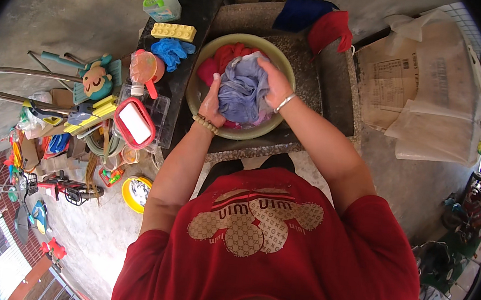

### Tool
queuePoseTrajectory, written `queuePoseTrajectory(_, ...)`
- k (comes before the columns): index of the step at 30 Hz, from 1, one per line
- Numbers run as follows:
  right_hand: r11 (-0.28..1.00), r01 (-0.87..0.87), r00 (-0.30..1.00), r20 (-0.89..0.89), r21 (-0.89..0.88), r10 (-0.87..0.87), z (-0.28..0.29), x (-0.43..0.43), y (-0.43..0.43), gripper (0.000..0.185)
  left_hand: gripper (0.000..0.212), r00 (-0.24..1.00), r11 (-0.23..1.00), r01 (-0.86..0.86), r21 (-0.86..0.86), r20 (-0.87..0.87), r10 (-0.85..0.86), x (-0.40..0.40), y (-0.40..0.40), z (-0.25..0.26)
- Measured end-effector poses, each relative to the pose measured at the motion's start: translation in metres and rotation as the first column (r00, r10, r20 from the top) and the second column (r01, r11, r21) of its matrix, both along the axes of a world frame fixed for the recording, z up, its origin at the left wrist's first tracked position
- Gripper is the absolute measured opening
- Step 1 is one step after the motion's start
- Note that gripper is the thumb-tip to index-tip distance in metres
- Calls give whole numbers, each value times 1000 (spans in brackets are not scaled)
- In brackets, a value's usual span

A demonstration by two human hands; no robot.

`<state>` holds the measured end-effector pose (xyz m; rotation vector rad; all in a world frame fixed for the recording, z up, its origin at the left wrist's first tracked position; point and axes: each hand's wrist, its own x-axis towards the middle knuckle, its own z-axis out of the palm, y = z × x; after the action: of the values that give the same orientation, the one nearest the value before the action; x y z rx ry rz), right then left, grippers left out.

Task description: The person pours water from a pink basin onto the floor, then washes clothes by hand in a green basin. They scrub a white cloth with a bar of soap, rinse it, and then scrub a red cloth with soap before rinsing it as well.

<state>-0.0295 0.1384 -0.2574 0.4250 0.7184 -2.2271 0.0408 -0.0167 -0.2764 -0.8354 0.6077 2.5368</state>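
A wet blue-grey cloth garment (245,87) is bunched between my two hands over a round yellow-green basin (290,74). My left hand (213,103), with a beaded bracelet at the wrist, grips its left side. On the right side, my right hand (276,83), with a silver bangle, presses and holds the cloth. Red cloth (233,54) lies in the basin behind the bundle, and pink fabric shows beneath it. The basin stands in a stone sink (334,89). A dark blue cloth (301,13) and a red cloth (332,30) hang over the sink's back right edge.
The black ledge on the left holds a blue cloth (171,52), a yellow toy-block-shaped item (173,32), a plastic container (163,1) and a pink scoop (152,88). Nearer is a red soap dish (150,134) with a white bar. Cardboard under plastic (388,77) stands right.
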Motion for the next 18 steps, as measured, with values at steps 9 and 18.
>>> queuePoseTrajectory(9, 373, 399, 808, -514, 837, 288, -62, 27, -29, 42, 37, 998, 902, 38, -430, 68, -9, -18, 45, -25)
queuePoseTrajectory(18, 293, 563, 663, -634, 772, 398, -62, 56, -55, 38, 32, 978, 965, -173, -197, -148, 146, -7, 17, -128)
